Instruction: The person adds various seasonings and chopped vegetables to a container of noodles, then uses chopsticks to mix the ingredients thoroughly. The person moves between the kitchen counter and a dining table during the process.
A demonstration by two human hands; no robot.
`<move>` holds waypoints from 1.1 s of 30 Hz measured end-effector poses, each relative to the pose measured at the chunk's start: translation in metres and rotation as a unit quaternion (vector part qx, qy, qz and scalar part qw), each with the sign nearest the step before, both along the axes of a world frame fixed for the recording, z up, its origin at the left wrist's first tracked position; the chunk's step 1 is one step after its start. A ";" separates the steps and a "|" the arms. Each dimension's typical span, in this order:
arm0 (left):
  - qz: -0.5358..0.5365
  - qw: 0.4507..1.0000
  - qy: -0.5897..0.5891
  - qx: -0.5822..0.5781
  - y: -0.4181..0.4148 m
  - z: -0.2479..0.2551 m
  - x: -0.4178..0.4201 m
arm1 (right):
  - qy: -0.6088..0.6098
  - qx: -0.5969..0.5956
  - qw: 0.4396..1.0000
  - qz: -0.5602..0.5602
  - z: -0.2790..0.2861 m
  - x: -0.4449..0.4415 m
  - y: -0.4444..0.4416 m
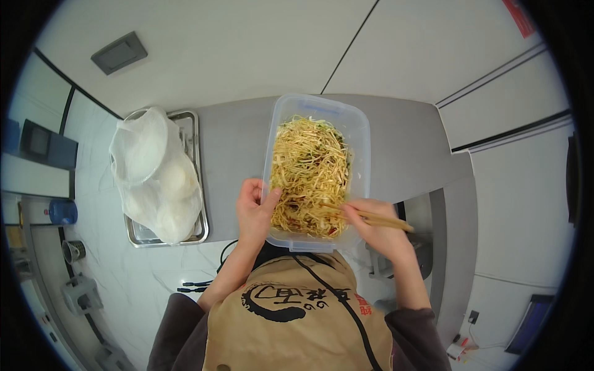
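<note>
A clear plastic food container (359, 134) stands on the grey counter, its near end reaching the counter's front edge. Inside lies a thick bed of shredded food strands (311, 157), noodle-like and yellowish, with green bits and darker, sauce-coloured strands towards the near end. My left hand (257, 204) grips the container's left wall, thumb over the rim. In my right hand (378, 227) is a pair of wooden chopsticks (390, 221), held over the container's near right part. Their tips are among the strands and slightly blurred.
On the left of the counter (236, 139), a metal tray (203, 218) carries pale rounded items wrapped in white gauze-like cloth (174, 199), with a round rimmed shape under it. A wall with a switch plate (119, 52) rises behind. Grey chairs (81, 294) stand on the floor at left.
</note>
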State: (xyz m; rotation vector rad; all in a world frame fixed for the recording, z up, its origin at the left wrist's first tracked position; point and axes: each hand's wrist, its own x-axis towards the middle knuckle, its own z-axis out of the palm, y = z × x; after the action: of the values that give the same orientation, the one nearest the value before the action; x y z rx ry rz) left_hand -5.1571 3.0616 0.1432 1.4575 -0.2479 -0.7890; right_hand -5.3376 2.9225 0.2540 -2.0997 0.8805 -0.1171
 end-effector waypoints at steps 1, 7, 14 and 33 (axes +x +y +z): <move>0.001 1.000 -0.009 0.004 0.000 -0.002 0.000 | -0.013 -0.024 0.999 -0.017 0.015 -0.008 0.004; -0.007 1.000 0.004 -0.008 -0.011 0.002 -0.001 | -0.051 -0.148 0.986 0.050 -0.055 0.013 -0.014; 0.006 1.000 -0.015 0.007 -0.001 -0.004 0.000 | -0.074 -0.059 0.988 0.121 -0.008 -0.005 0.025; -0.001 1.000 -0.002 0.010 -0.009 -0.005 0.000 | -0.106 -0.019 0.990 -0.092 -0.069 0.063 0.016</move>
State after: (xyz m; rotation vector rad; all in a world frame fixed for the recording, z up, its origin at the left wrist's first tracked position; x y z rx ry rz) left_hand -5.1566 3.0531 0.1377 1.4788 -0.2443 -0.7919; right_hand -5.2745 2.9388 0.1854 -1.9940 0.9461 -0.4494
